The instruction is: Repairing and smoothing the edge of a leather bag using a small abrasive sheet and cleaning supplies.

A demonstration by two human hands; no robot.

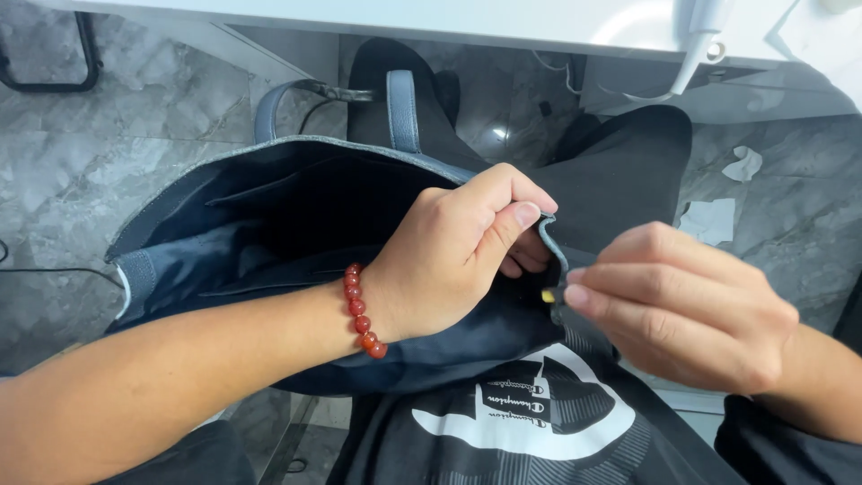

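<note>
A grey-blue tote bag lies open on my lap, its dark lining showing and its two handles standing up at the far side. My left hand, with a red bead bracelet on the wrist, pinches the bag's near right rim between thumb and fingers. My right hand is closed on a small metal zipper pull at the same corner of the rim, right next to the left hand's fingers.
I wear a black shirt with a white print and black trousers. Grey marble floor lies around, with scraps of white paper at the right. A white table edge runs along the top.
</note>
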